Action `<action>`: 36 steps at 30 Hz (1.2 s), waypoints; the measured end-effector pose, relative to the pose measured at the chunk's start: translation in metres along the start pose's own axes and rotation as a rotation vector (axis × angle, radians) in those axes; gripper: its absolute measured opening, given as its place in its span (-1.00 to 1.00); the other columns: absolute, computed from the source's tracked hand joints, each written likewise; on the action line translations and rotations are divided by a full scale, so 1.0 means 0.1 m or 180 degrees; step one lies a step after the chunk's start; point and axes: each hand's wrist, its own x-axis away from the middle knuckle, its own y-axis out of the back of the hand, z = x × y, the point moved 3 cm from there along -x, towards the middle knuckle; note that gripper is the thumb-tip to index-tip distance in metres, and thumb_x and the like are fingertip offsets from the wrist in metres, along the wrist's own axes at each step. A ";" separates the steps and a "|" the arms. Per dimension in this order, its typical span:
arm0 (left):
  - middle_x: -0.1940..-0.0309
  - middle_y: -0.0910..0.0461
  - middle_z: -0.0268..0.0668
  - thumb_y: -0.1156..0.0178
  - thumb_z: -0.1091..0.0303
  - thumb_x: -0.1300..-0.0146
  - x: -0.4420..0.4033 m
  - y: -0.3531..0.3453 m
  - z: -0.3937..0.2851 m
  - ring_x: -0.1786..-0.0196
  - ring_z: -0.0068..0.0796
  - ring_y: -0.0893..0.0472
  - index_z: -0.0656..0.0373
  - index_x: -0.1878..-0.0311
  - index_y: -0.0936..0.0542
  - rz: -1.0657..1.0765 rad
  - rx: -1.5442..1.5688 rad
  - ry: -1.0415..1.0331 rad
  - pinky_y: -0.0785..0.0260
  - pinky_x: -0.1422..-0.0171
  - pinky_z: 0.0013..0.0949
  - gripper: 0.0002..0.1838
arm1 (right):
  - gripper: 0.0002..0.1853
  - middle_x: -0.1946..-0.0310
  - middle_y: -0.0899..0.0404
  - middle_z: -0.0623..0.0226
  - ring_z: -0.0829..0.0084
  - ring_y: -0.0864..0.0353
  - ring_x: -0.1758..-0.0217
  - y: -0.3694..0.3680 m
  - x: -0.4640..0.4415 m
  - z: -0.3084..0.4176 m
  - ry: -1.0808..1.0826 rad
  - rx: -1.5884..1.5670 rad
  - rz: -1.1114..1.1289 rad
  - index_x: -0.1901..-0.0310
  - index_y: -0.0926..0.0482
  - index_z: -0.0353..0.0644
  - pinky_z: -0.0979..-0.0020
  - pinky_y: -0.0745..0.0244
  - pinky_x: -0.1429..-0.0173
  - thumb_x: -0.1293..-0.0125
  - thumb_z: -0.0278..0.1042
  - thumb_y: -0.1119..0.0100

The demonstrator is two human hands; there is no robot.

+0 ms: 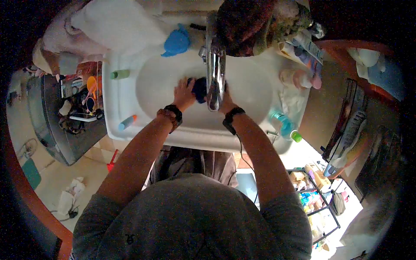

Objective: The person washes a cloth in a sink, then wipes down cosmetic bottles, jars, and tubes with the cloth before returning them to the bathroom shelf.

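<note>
A dark navy bundle (199,89), which looks like a piece of cloth, is in the basin of the white sink (149,86). My left hand (184,95) grips its left side with the fingers curled onto it. On the other side, my right hand (228,102) reaches in behind the chrome faucet (215,65). The spout covers most of its fingers and part of the bundle, so its grip is hidden. Both wrists wear dark bands.
Around the rim are a blue item (176,41), a green bottle (120,74), a blue tube with an orange cap (127,122) and a teal bottle with a green cap (284,125). Dark fabric (247,26) hangs behind the faucet. A stocked rack (314,199) stands at right.
</note>
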 end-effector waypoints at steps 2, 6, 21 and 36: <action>-0.40 -0.07 0.06 -0.07 0.17 -0.25 0.09 0.06 -0.17 -0.39 0.17 -0.13 0.03 -0.29 -0.42 0.0377 -0.1170 -0.0241 -0.10 -0.39 0.06 -0.48 | -0.39 -0.46 0.01 0.13 0.10 0.13 -0.54 0.15 0.07 -0.05 0.0320 -0.0883 0.0364 -0.32 -0.32 -0.07 -0.28 0.26 -0.44 -0.32 0.06 0.01; -0.32 -0.17 0.09 -0.13 0.12 -0.23 -0.29 -0.87 1.08 -0.31 0.18 -0.23 0.07 -0.25 -0.43 0.0720 0.1095 -0.0311 -0.17 -0.35 0.06 -0.47 | -0.50 -0.38 -0.20 0.24 0.16 -0.05 -0.48 0.43 0.13 -0.16 0.0117 -0.0018 -0.0293 -0.20 -0.45 -0.06 -0.24 0.16 -0.44 -0.29 -0.02 -0.05; -0.28 -0.30 -0.06 -0.15 0.37 -0.13 0.00 -0.21 0.31 -0.32 -0.05 -0.30 0.01 -0.21 -0.47 0.0111 0.0981 -0.0880 -0.21 -0.31 -0.01 -0.50 | -0.52 -0.37 -0.26 0.27 0.10 -0.14 -0.45 0.05 0.01 -0.19 0.0937 0.0239 -0.0636 -0.20 -0.44 0.03 -0.10 0.07 -0.48 -0.20 -0.37 -0.01; -0.47 -0.04 -0.14 0.03 -0.11 -0.28 0.15 -0.18 -0.33 -0.48 0.09 0.00 -0.06 -0.45 -0.17 -0.0610 -0.1432 -0.0938 0.29 -0.48 0.29 -0.29 | -0.42 -0.45 -0.10 0.35 0.17 0.14 -0.55 0.22 0.02 -0.02 0.0237 0.1010 -0.0148 -0.34 -0.32 0.09 -0.18 0.39 -0.51 -0.29 -0.01 0.00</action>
